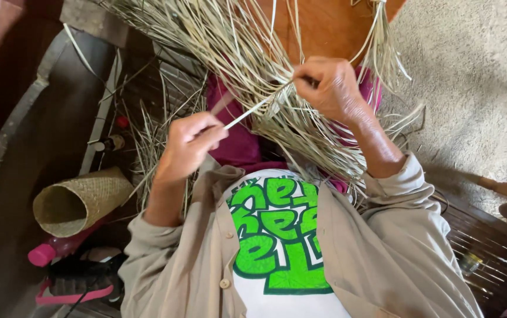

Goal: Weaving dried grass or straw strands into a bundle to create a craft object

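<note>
A loose bundle of dry pale straw strips [265, 65] is lying across the lap; a woven straw cone basket [80, 200] is sitting left, a pink plastic bottle [53, 250] just below it.

Home weaving spot, as far as I can see.
I make out loose dried strips [230, 41], a finished woven basket [80, 200], slatted flooring [483, 247] and a rough concrete floor [477, 65].

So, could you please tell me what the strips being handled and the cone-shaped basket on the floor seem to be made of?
The strips look like dried plant fibre, perhaps palm leaf or reed: pale straw colour, matte, flat and frayed. The cone-shaped basket seems woven from similar strips: a fine tan plaited pattern.
</note>
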